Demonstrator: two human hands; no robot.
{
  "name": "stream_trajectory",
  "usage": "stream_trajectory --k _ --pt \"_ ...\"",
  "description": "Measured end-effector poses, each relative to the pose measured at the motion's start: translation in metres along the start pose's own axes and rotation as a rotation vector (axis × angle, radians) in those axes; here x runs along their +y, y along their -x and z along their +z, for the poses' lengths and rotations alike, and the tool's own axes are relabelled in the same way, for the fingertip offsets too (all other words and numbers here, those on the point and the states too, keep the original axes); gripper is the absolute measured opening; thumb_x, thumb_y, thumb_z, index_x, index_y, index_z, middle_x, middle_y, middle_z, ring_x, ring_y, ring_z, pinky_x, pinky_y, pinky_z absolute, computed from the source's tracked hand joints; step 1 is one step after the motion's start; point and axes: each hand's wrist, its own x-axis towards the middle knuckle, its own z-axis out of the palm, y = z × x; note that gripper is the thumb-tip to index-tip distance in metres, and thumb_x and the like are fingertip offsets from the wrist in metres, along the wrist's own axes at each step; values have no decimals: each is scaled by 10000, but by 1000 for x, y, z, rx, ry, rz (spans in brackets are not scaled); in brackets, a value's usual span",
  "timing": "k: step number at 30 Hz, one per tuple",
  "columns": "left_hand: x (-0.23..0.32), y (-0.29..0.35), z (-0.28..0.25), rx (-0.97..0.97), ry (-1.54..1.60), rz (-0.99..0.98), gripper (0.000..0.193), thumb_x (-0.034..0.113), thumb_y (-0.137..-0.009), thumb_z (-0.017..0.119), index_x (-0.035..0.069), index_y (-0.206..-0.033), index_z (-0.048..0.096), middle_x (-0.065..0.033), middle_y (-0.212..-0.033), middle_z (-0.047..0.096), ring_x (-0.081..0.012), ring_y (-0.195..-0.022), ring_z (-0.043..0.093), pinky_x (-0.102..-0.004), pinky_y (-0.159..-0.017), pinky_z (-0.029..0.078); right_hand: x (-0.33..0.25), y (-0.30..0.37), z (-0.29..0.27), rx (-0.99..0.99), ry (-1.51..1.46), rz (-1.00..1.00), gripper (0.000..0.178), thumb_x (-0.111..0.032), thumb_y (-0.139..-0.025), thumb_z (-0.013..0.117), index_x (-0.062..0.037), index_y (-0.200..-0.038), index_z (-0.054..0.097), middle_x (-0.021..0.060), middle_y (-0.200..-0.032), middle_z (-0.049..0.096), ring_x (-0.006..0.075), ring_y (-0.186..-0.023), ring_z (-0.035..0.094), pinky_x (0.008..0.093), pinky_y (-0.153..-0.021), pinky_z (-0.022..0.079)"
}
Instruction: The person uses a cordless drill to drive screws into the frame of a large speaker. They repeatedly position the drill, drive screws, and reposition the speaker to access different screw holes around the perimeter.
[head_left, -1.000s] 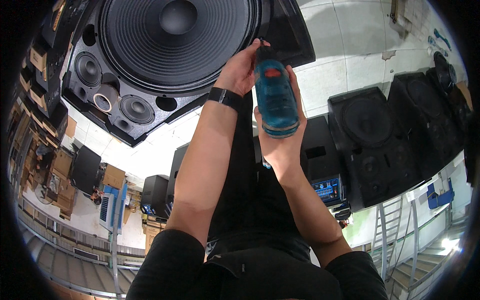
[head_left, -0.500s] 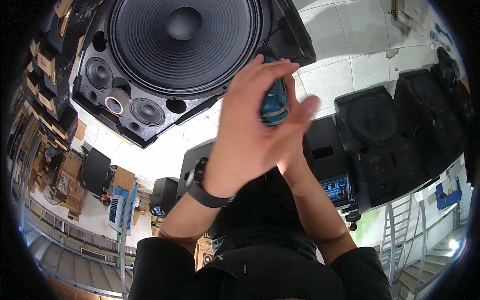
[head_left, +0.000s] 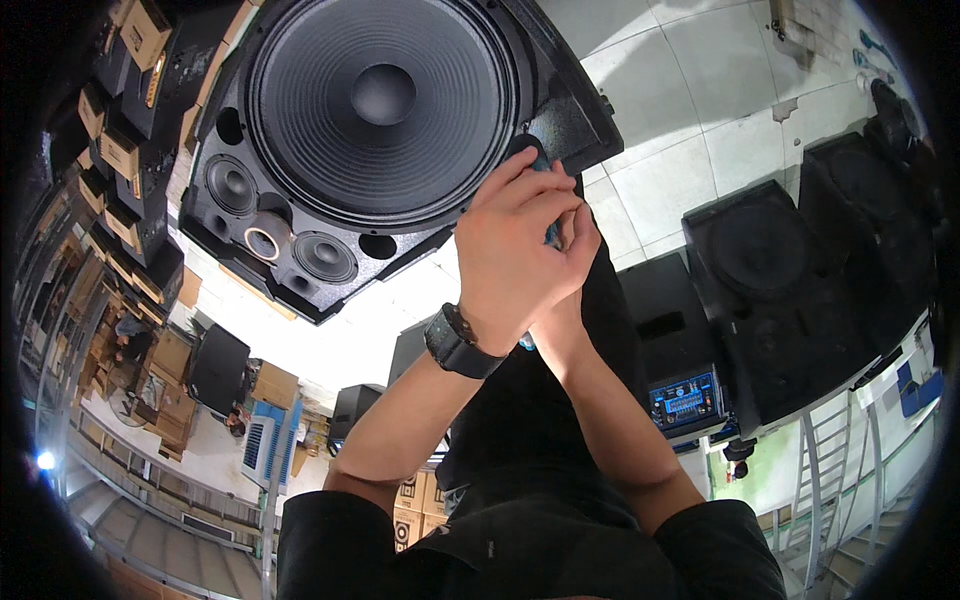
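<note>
At the rim of a round black speaker cone, the left hand curls its fingers over a teal-and-black power drill; the right hand sits underneath, its fingers too hidden to tell. This looks like 2-handed driving, needing straight, steady pressure; pale floor tiles leave room past the right edge of the black speaker cabinet.

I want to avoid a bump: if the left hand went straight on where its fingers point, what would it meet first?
Beyond the blue tool it partly covers, the left hand would probably meet the black speaker cabinet first, though depth is unclear.
</note>
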Motion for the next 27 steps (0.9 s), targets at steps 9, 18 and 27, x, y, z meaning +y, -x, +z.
stream_trajectory --k 9,18,27 --pt "0 -2 1 -29 -14 10 167 101 -704 786 44 -859 807 -113 -977 795 -368 -1127 734 -463 -965 586 -3 -7 2 45 -20 48 904 -225 -935 775 -9 -1631 240 225 -1633 361 330 -1500 401 442 -1206 345" --pt "6 -3 10 -19 -50 14 195 122 -671 799 49 -852 806 -99 -986 795 -359 -1126 733 -454 -961 589 -5 -11 -4 34 -31 94 890 -221 -940 767 -6 -1627 244 223 -1633 368 332 -1502 404 444 -1210 347" --pt "6 -2 12 -16 -56 11 209 140 -651 804 51 -841 804 -76 -987 798 -354 -1133 735 -448 -957 599 -7 -13 -6 16 -37 119 875 -217 -945 759 -3 -1624 249 222 -1632 375 335 -1503 408 446 -1214 350"
